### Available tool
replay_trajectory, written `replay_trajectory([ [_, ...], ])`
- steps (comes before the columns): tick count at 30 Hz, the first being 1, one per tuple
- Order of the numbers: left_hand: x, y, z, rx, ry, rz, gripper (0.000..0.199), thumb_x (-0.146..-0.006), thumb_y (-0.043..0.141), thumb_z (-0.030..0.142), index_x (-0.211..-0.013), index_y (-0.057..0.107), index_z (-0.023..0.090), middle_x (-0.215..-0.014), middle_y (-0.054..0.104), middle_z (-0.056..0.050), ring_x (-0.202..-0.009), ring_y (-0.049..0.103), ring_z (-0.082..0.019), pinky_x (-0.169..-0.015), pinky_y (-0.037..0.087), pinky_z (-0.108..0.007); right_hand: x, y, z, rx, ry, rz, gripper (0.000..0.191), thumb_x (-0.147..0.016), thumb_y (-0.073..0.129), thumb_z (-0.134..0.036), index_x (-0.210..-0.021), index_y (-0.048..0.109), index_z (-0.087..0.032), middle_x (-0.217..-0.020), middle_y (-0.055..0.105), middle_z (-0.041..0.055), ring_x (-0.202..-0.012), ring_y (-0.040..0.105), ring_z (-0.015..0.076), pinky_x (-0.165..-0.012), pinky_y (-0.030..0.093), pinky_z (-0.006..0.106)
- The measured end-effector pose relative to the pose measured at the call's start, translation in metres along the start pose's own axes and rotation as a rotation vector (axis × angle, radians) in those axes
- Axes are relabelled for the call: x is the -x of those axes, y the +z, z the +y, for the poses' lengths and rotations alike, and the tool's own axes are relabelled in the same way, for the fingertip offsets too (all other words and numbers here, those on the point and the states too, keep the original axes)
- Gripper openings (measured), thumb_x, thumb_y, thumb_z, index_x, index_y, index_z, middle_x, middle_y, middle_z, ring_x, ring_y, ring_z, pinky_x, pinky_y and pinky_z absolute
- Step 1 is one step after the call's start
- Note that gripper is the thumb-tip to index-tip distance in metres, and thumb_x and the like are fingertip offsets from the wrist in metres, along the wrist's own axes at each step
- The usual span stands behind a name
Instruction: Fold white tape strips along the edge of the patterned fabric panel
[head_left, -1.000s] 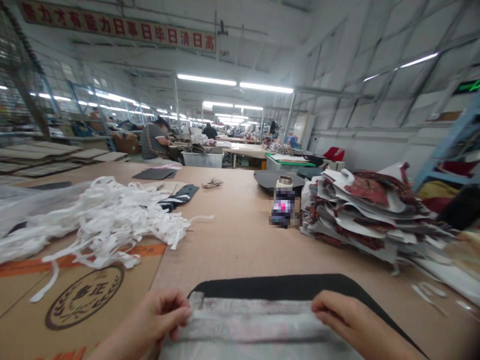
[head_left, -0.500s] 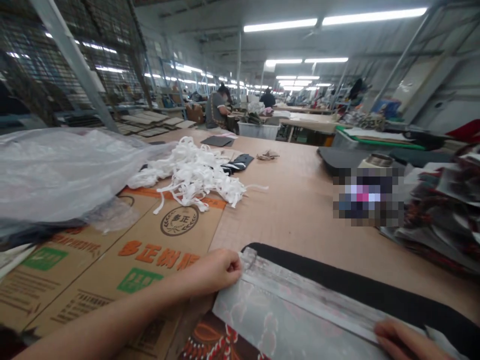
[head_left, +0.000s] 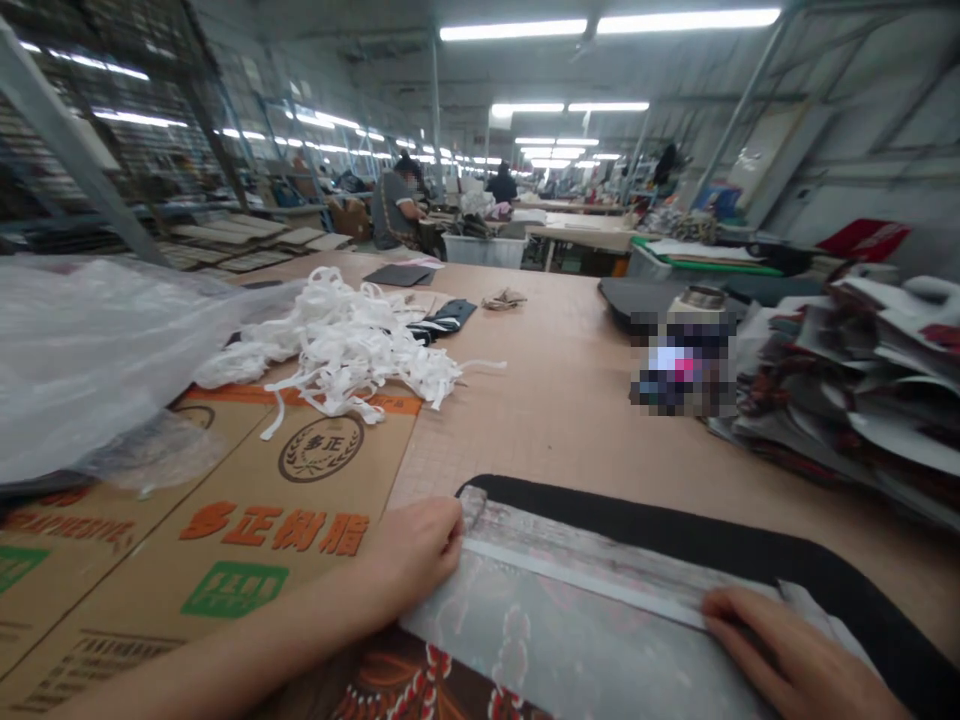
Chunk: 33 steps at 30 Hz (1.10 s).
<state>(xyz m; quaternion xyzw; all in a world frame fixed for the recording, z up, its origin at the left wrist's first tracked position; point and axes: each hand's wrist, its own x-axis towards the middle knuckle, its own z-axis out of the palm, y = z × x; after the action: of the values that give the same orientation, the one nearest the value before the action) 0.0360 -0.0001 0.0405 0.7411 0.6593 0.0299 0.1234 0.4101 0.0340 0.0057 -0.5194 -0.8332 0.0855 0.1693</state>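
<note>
A grey-backed piece of fabric [head_left: 600,640] lies in front of me, its dark printed face with red and white beads showing at the lower left. A narrow white strip [head_left: 585,582] runs along it below a folded, see-through-looking edge. My left hand [head_left: 424,550] is closed on the left end of the fabric, near the strip's end. At the strip's right part, my right hand [head_left: 787,640] pinches the strip and fabric between thumb and fingers. Under the fabric is a black rounded pad [head_left: 645,528], visible along its far side.
A printed cardboard sheet [head_left: 300,590] covers the left of the table [head_left: 525,430]. A heap of white strips [head_left: 352,345] and a clear plastic bag [head_left: 97,350] lie there. A blurred-out object stands by a fabric stack [head_left: 862,390] at right. Two people work farther back.
My view has turned slightly right, so the scene sits farther left. More of my right hand shows. Both hands still hold the fabric in about the same places.
</note>
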Motion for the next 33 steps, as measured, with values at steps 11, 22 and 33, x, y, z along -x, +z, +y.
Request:
replay_trajectory([
  [11, 0.022, 0.029, 0.015, -0.581, 0.458, 0.162, 0.072, -0.065, 0.045, -0.006, -0.132, 0.039, 0.016, -0.1, 0.059, -0.015, -0.086, 0.055, -0.03, -0.075, 0.044, -0.044, -0.012, -0.019, -0.042, -0.001, 0.097, -0.162, 0.014, -0.082, 0.041, -0.014, -0.075, 0.052, -0.019, -0.077, 0.061, 0.0042, -0.072, 0.056, 0.0178, -0.065, 0.042, 0.029],
  [22, -0.013, 0.029, 0.075, -0.584, 0.666, 0.08, 0.05, -0.07, 0.034, -0.004, -0.116, 0.053, 0.005, -0.1, 0.059, -0.017, -0.083, 0.055, -0.027, -0.069, 0.048, -0.039, -0.012, -0.016, -0.047, 0.043, 0.107, -0.139, 0.013, -0.081, 0.045, -0.011, -0.075, 0.056, -0.016, -0.078, 0.061, 0.0045, -0.073, 0.054, 0.0164, -0.065, 0.037, 0.026],
  [33, -0.042, 0.046, 0.135, -0.378, 0.858, 0.005, 0.036, -0.075, 0.036, -0.004, -0.099, 0.059, 0.009, -0.098, 0.057, -0.014, -0.087, 0.053, -0.026, -0.071, 0.05, -0.039, 0.005, -0.039, -0.009, -0.097, 0.269, -0.098, 0.007, -0.076, 0.052, -0.015, -0.078, 0.056, -0.019, -0.08, 0.061, 0.0005, -0.075, 0.054, 0.0149, -0.066, 0.036, 0.024],
])
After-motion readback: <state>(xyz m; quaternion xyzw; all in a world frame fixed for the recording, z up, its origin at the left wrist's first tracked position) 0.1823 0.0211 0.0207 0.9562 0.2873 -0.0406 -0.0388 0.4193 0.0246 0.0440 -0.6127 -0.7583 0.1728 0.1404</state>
